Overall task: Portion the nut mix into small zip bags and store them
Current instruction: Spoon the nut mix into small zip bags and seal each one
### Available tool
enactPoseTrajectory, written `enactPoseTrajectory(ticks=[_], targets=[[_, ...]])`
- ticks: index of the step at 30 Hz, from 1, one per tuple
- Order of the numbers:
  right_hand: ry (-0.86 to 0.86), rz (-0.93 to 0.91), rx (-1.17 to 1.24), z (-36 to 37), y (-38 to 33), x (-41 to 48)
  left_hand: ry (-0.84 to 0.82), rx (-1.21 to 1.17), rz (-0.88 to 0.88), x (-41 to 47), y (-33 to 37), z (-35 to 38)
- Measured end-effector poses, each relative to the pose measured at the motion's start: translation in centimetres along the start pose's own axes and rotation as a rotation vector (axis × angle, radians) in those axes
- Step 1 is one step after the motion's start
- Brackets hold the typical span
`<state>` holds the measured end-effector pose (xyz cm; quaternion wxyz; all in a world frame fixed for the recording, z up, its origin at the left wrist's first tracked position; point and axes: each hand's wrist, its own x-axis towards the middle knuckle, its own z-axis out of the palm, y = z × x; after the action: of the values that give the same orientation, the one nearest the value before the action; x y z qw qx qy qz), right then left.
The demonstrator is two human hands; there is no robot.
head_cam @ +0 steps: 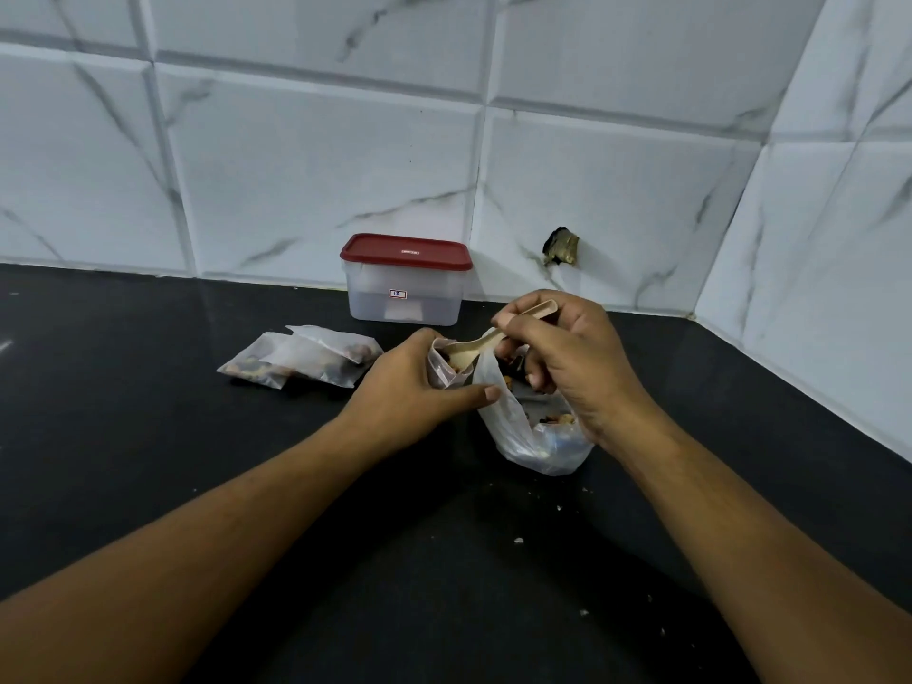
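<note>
1. The small zip bag (440,371) is held upright and open just above the black counter (148,436), in the middle of the view, touching the big plastic bag (530,444) on its right side.
2. The left hand (419,382) grips this small bag. Its fingers are curled round the far side and the thumb lies across the front.
3. The bowl of a beige spoon (466,355) sits in the mouth of the small bag. Its handle rises to the right.
4. The right hand (562,357) pinches the spoon handle between thumb and fingertips, and it hangs over the big plastic bag.
5. The big plastic bag lies crumpled on the counter under the right hand. Some nut mix (555,419) shows inside it.
6. The two hands are close together, each one clamped on its own thing.
7. To the left, filled small bags (301,360) lie flat on the counter and overlap each other. I cannot tell the exact count.
8. Behind them stands a clear container (404,301) with a red lid (405,250) closed on it, against the tiled wall (296,165).
9. A few crumbs (518,540) lie on the counter near the right forearm.
</note>
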<state>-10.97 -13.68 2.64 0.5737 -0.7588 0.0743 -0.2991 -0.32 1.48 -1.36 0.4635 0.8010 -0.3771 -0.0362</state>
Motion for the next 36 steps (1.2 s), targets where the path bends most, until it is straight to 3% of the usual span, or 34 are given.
enactPoseTrajectory(ticks=[18, 36], targets=[[-0.245, -0.15, -0.022, -1.3, -0.3, -0.1, 0.016, -0.39, -0.093, 0.2, -0.3, -0.3], [-0.138, 0.034, 0.141, -1.3, 0.2, 0.6, 0.001, -0.387, -0.106, 0.3, -0.4, -0.3]])
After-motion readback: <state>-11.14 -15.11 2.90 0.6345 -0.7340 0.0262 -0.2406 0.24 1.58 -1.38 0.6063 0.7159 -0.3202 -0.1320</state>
